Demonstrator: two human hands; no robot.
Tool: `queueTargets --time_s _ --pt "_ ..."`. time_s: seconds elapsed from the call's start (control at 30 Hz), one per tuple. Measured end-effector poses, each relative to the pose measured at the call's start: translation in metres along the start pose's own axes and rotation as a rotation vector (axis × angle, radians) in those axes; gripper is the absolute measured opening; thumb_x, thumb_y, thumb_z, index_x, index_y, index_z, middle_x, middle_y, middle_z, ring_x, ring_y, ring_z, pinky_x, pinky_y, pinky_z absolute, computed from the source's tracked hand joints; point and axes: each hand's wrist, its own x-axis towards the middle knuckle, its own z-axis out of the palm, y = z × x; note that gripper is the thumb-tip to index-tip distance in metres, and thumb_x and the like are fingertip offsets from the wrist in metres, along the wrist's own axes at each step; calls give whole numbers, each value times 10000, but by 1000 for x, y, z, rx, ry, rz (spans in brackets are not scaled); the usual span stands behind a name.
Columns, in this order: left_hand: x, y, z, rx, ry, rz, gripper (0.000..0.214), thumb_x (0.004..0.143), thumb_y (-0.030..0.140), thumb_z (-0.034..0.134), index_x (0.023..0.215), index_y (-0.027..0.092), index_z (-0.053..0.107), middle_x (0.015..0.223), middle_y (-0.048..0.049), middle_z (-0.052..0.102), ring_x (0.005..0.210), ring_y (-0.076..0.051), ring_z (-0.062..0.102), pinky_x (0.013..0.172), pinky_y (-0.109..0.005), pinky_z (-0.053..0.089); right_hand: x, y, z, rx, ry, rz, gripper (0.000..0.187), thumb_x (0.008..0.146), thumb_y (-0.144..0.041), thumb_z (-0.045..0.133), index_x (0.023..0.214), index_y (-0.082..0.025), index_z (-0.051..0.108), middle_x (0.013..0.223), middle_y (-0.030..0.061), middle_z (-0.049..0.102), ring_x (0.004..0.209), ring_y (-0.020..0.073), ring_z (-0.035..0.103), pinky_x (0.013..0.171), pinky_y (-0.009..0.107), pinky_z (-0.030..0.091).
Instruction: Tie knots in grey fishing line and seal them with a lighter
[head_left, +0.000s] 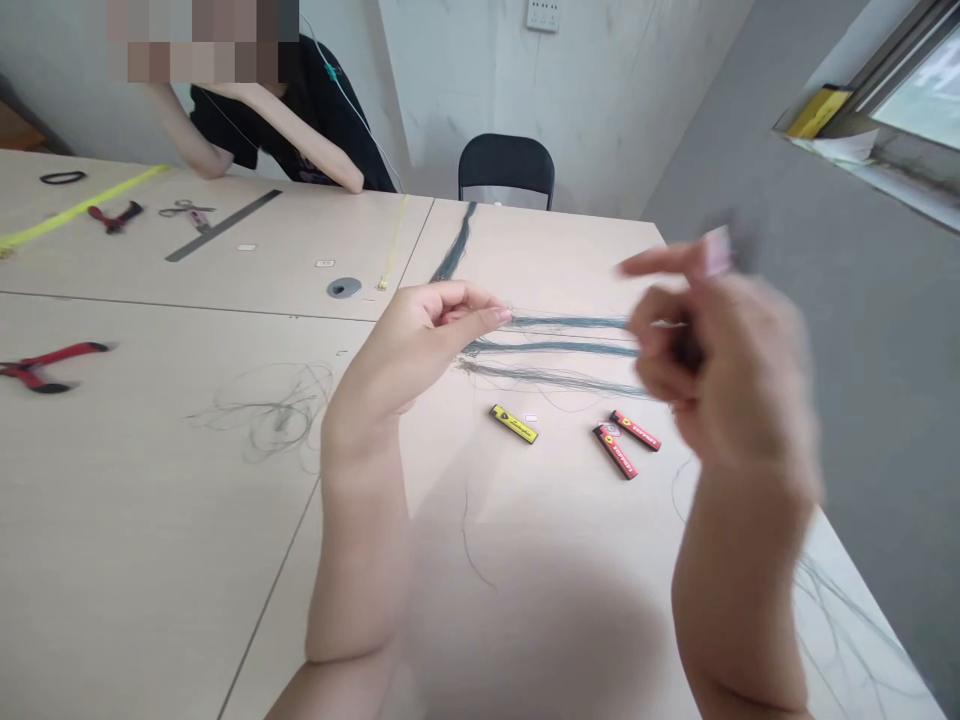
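My left hand (442, 335) is closed in a pinch, thumb against forefinger, with fine thread ends at the fingertips. Just beyond it lie three blue-grey thread bundles (562, 348), stretched side by side to the right. My right hand (720, 370) is raised over their right ends and smeared by motion. Its lower fingers are curled in and one finger points left; a small dark thing shows within the curl, too blurred to name. Nearer on the table are a yellow lighter (514, 424) and two red lighters (615, 452).
Another blue-grey bundle (454, 245) lies farther back. Loose thread (277, 410) is tangled at left, near red-handled pliers (52, 365). A steel ruler (225, 225), scissors (184, 208) and a yellow tape (90, 208) lie across the table. A person (277, 130) sits opposite, beside a black chair (506, 165).
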Motion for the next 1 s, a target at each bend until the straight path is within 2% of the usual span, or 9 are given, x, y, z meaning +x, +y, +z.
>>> queueTargets --time_s 0.03,0.1,0.2,0.27,0.43,0.67,1.0 --pt "0 0 0 -4 -3 -4 164 790 379 729 831 223 757 828 -6 671 606 -102 461 590 -251 371 7 10 5 68 -99 47 463 964 -602 504 973 -172 677 609 -48 402 407 41 210 356 211 147" --pt "2 0 1 3 -2 -8 150 794 366 725 822 223 759 790 0 664 612 -105 465 600 -250 371 19 33 15 208 -272 185 543 957 -657 454 943 -160 673 613 -51 373 414 40 156 362 222 120" --pt "4 -1 4 14 5 -16 128 810 330 703 776 215 749 734 8 640 595 -100 447 610 -250 375 30 62 28 337 -317 264 421 1008 -527 457 922 -159 644 603 -65 353 413 39 166 373 200 144" --pt "5 -2 6 5 -2 -23 132 822 307 685 756 208 739 705 13 623 576 -94 427 612 -249 378 34 70 32 402 -344 288 371 1031 -439 437 908 -148 633 610 -57 387 411 39 201 375 190 163" --pt "8 -4 9 -40 -22 -11 139 829 297 672 757 191 726 714 10 623 580 -90 428 602 -246 371 43 66 37 495 -413 274 277 1025 -324 461 880 -136 605 669 -26 448 458 40 314 415 166 230" --pt "10 -7 10 -74 -20 -22 182 849 301 647 743 155 677 720 6 582 622 -90 430 563 -247 305 51 67 37 542 -507 339 280 1026 -320 439 853 -136 559 654 -37 413 445 27 226 403 148 172" --pt "13 -9 10 -45 -5 -21 181 834 327 650 761 164 682 684 12 503 610 -99 393 548 -256 282 51 60 31 470 -560 426 313 1043 -320 405 792 -156 497 633 -52 352 446 32 213 392 138 172"
